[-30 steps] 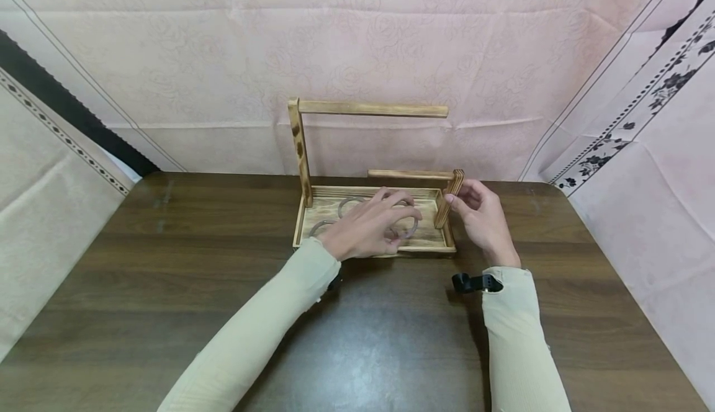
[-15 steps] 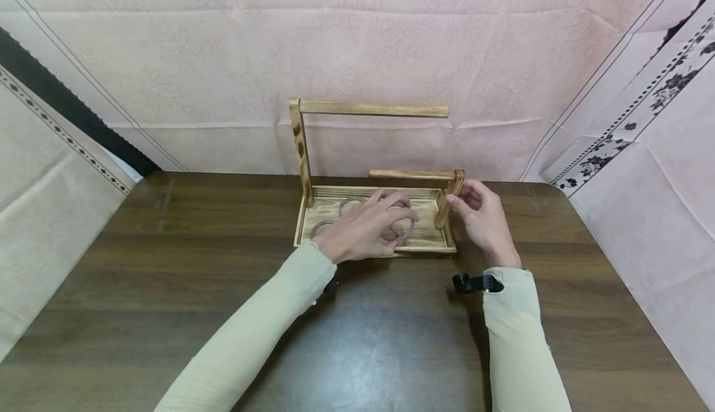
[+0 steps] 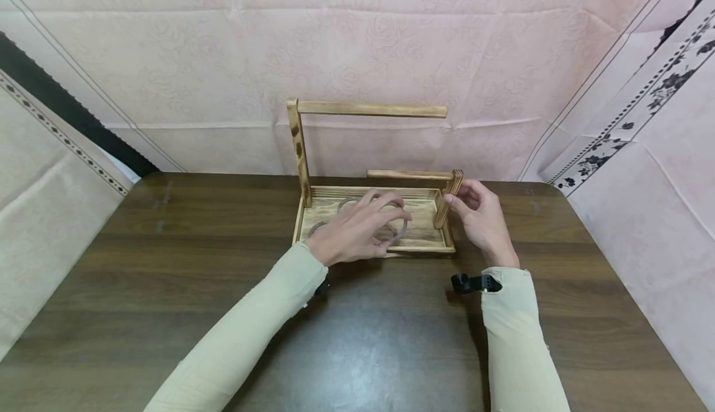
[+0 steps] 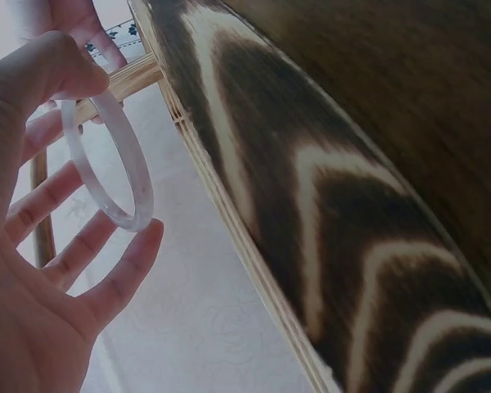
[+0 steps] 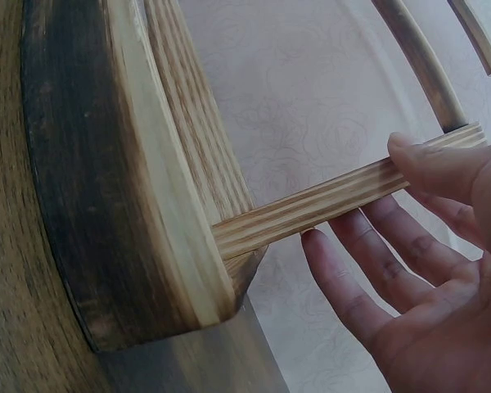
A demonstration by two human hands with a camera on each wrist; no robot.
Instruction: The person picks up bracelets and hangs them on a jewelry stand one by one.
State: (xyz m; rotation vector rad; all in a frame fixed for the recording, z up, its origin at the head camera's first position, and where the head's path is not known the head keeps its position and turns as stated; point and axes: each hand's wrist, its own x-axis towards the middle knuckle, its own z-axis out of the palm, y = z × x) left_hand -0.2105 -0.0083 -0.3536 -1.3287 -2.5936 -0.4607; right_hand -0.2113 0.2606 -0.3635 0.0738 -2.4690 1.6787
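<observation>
My left hand (image 3: 360, 229) is over the shallow wooden tray (image 3: 421, 249) of a jewelry stand. Its thumb and fingers hold a pale, translucent bangle (image 4: 139, 168), which the left wrist view shows tilted and ringed by the fingers. Two more bangles are partly visible beside this hand, a nearer bangle (image 3: 318, 224) and a farther bangle (image 3: 343, 202). At the tray's right end, my right hand (image 3: 483, 219) pinches the short striped post (image 5: 311, 192) between thumb and fingertips. A short rod (image 3: 410, 175) extends left from that post's top.
A taller post (image 3: 300, 151) rises at the tray's left end, carrying a long horizontal bar (image 3: 371, 109) that points right. The stand sits near the far edge of the brown wooden table (image 3: 357, 337). Pale patterned cloth (image 3: 368, 46) hangs behind and at both sides.
My left hand has shifted slightly left over the tray, with the bangle still held. The right hand keeps its grip on the short post without visible movement.
</observation>
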